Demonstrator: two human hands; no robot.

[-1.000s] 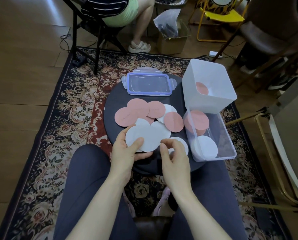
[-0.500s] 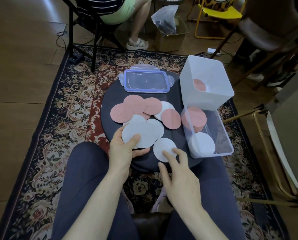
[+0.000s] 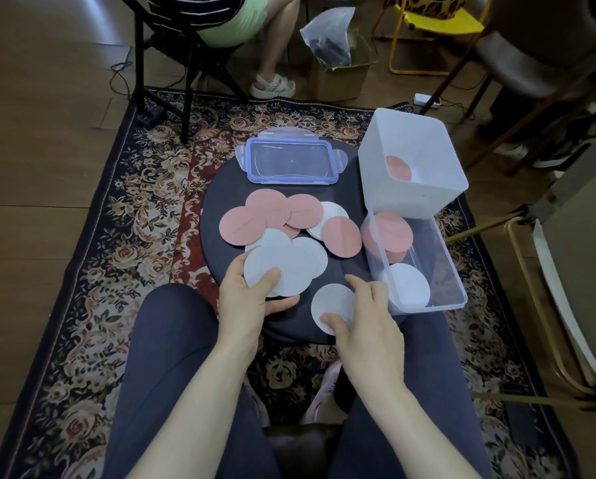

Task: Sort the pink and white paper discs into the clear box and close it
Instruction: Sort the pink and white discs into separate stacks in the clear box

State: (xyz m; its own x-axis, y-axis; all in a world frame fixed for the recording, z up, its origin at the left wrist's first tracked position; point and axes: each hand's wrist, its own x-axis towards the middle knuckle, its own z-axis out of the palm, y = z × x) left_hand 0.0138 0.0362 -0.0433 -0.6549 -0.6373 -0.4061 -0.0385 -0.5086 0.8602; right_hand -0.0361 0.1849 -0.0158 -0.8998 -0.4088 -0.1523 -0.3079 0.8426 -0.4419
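floral rug [image 3: 92, 271], yellow chair [image 3: 438, 25], cardboard box [image 3: 341, 79]

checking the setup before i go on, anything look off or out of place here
One oddity: a pink disc lies in the white bin, not in the clear box that holds the other sorted discs. Nothing looks spilled or damaged.

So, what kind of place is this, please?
Probably a room in a home: a patterned floral rug on a wooden floor, chairs, and a small round dark table with paper discs.
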